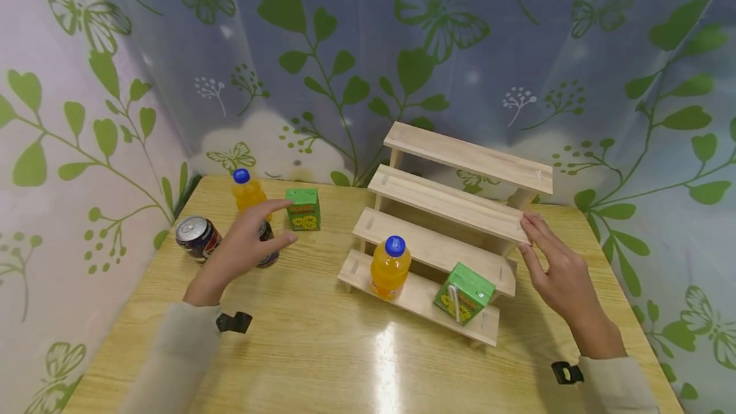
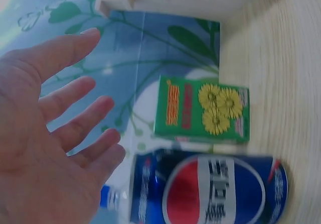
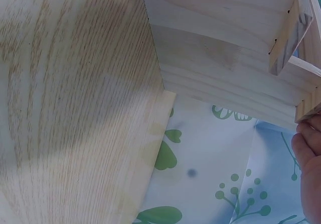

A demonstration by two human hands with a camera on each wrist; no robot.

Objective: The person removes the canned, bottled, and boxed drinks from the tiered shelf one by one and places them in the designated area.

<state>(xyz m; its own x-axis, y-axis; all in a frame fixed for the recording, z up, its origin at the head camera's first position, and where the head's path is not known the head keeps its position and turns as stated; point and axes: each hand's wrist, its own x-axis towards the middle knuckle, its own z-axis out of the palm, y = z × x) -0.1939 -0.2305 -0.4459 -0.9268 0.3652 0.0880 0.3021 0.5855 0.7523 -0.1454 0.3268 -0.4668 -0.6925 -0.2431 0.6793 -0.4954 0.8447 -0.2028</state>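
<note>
My left hand (image 1: 241, 248) hovers over a dark blue Pepsi can (image 2: 225, 191), thumb and fingers spread and holding nothing. In the head view this hand partly hides the can. Just beyond stand a green drink carton (image 1: 303, 213) with yellow flowers and an orange juice bottle (image 1: 247, 193) with a blue cap. At the right end of a four-tier wooden shelf (image 1: 451, 202), my right hand (image 1: 560, 276) grips a tier's end between thumb and fingers. On the lowest tier stand another orange juice bottle (image 1: 391, 270) and another green carton (image 1: 464, 296) with a straw on its front.
A second dark can (image 1: 198, 238) stands on the wooden table (image 1: 276, 350) left of my left hand. Behind the table and along its sides hangs a curtain (image 1: 356, 30) with green leaves and butterflies. The shelf stands at an angle near the back edge.
</note>
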